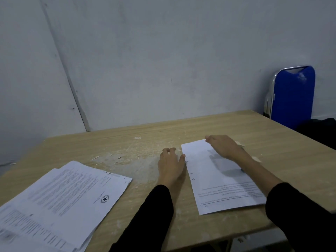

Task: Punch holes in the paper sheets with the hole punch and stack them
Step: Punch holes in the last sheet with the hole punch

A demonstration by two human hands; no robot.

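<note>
Punched paper sheet [221, 180] lies flat on the wooden table [127, 142], holes along its left edge. My left hand [171, 165] rests just beside that edge, fingers loosely spread, thumb touching it. My right hand [224, 147] hovers over the sheet's far end, fingers apart, gripping nothing. Left of the sheet, well apart, printed pages [60, 202] lie stacked.

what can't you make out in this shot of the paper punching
- Hole punch: not in the head view at all.
- Printed text on the punched sheet and on the paper pile: too small and blurred to read.
- Paper pile: cut off by the left and bottom edges, count unclear.
- Sheet's far right corner: hidden under the right hand.
- Left hand fingers: curled, blurred tips.
</note>
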